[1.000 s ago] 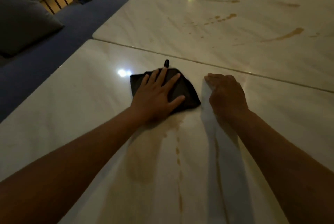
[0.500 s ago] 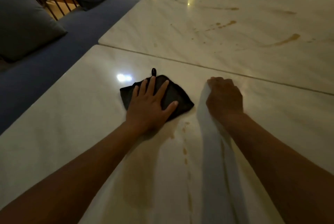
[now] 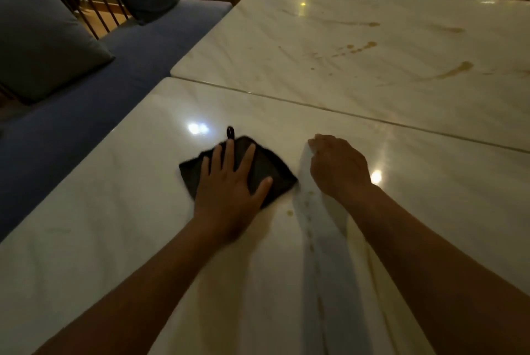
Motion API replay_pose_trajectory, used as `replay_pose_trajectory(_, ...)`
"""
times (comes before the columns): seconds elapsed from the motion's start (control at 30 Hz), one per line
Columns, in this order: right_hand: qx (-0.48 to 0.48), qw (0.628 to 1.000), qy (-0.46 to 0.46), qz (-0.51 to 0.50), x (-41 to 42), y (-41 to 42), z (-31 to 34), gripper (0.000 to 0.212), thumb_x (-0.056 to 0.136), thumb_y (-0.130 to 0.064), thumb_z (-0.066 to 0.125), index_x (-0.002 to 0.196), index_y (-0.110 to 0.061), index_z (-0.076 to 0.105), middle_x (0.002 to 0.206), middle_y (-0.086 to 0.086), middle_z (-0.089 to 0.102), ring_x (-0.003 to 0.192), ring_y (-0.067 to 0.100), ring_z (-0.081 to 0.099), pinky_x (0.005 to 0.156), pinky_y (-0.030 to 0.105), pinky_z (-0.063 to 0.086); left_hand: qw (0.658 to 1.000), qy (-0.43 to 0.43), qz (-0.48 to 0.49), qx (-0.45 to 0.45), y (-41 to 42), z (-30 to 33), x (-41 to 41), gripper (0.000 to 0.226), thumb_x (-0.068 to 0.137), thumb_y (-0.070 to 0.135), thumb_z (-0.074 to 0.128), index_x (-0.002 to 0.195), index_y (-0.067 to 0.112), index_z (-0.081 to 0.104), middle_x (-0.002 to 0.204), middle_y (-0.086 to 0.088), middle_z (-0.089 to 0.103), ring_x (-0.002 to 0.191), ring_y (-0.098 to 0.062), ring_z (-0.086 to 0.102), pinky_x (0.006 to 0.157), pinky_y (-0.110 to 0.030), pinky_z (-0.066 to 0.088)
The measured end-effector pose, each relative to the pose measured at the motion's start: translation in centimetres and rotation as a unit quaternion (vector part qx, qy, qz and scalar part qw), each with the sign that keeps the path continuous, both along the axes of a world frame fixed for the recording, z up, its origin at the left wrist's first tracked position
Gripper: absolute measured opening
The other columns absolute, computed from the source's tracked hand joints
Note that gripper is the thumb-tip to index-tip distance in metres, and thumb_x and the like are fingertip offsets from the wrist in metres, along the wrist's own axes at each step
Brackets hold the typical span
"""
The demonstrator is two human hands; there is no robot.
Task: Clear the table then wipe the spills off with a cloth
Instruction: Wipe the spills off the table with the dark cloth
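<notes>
Cloth [image 3: 269, 167], dark and folded with a small loop at its far corner, lies flat on the near tabletop [image 3: 114, 211], pinned under the left hand [image 3: 229, 185], whose fingers [image 3: 246, 158] are straight and spread, palm down, forearm reaching in from the lower left. Just beside it to the right, the right hand [image 3: 338, 165] is curled knuckles-up, its fingers clenched on the far end of a white strip [image 3: 318, 240] of paper or fabric that trails back toward the camera under the right forearm; which material it is I cannot tell. Brown drips [image 3: 289, 212] dot the strip and the tabletop by the cloth's near edge. Bare marble stretches left of the cloth to the tabletop's edge, beyond which sits a blue sofa [image 3: 86, 102] with a grey cushion [image 3: 37, 48]. A seam divides this tabletop from a second tabletop [image 3: 286, 62] beyond, streaked with brown spills [image 3: 456, 69]. Both forearms are cut off by the lower frame, and the dim light blurs fine detail.
</notes>
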State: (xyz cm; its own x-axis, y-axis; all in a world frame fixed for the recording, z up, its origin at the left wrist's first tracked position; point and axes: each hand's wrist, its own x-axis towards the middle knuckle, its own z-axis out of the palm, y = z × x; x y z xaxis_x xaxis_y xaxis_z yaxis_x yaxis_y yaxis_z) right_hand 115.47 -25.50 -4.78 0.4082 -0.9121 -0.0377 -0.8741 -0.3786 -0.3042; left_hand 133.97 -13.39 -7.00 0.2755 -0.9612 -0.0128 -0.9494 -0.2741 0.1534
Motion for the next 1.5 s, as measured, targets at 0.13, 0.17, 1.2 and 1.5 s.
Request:
replay_pose_trajectory(0.13, -0.027, 0.999, -0.026, 0.005, 1.5, 3.2, 0.3, 0.041, 0.098, -0.017, 0.039, 0.136, -0.020, 0.054, 0.146, -0.001, 0.048, 0.129, 0.024, 0.046, 0.105, 0.035, 0.037, 0.999, -0.013, -0.042, 0.019, 3.3, 0.1, 0.6, 0.080, 0.091, 0.079, 0.005, 0.161, 0.041, -0.001, 0.170, -0.004, -0.007, 0.156, -0.026, -0.006, 0.126, -0.049, 0.000)
replay_pose_trajectory(0.17, -0.030, 0.999, -0.025, 0.019, 1.9, 4.2, 0.0, 0.040, 0.098, -0.018, 0.040, 0.135, -0.019, 0.055, 0.146, -0.001, 0.048, 0.131, 0.023, 0.045, 0.106, 0.035, 0.036, 0.999, -0.017, -0.039, 0.017, 2.2, 0.1, 1.7, 0.080, 0.091, 0.079, 0.006, 0.161, 0.040, 0.001, 0.171, -0.005, -0.005, 0.156, -0.027, -0.004, 0.126, -0.049, 0.001)
replay_pose_trajectory(1.2, -0.024, 0.990, -0.021, 0.136, 1.2, 23.9, -0.6, 0.048, 0.090, -0.016, 0.038, 0.132, -0.007, 0.060, 0.138, 0.013, 0.057, 0.128, 0.033, 0.053, 0.101, 0.046, 0.050, 0.999, 0.022, -0.032, 0.014, 25.9, 0.3, -2.4, 0.078, 0.097, 0.071, 0.024, 0.163, 0.032, 0.011, 0.170, -0.012, 0.002, 0.156, -0.034, 0.001, 0.125, -0.054, 0.006)
replay_pose_trajectory(1.5, -0.057, 0.987, -0.058, 0.137, -3.4, 36.5, -2.7, 0.048, 0.091, -0.011, 0.043, 0.137, -0.002, 0.056, 0.140, 0.017, 0.055, 0.133, 0.033, 0.049, 0.115, 0.045, 0.036, 0.998, 0.001, 0.038, 0.049, 26.7, 0.1, 0.0, 0.082, 0.090, 0.076, 0.019, 0.162, 0.036, 0.014, 0.170, -0.011, 0.006, 0.156, -0.034, 0.007, 0.125, -0.053, 0.005)
